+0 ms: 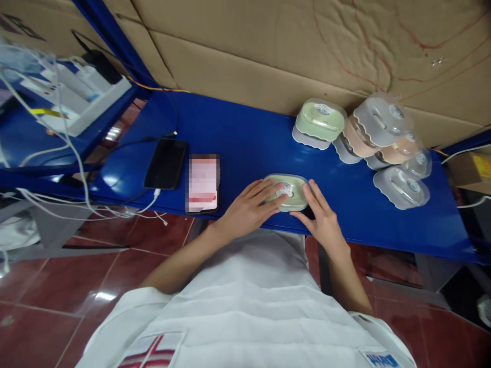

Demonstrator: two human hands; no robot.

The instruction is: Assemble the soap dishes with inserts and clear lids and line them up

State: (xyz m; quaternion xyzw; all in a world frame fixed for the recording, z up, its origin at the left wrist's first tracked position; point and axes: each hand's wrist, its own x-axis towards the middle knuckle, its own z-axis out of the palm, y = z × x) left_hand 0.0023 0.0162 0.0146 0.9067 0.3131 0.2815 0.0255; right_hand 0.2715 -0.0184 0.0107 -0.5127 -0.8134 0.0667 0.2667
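Note:
A pale green soap box (pixel 289 201) with a clear lid and a round patterned sticker lies near the front edge of the blue table. My left hand (pixel 251 207) reaches over its left part, fingers stretched and spread across the lid, covering some of the sticker. At the box's right end is my right hand (pixel 322 212), its fingers along the back corner and its thumb by the front corner, so the end sits between them. The underside of the box is hidden.
Similar boxes in green, orange and grey (pixel 401 186) are stacked at the back right by a cardboard wall (pixel 249 51). Left of my hands lie a lit phone (pixel 203 184) and a dark phone (pixel 165 163) with a white cable. Power strips (pixel 72 92) and tangled cords fill the far left.

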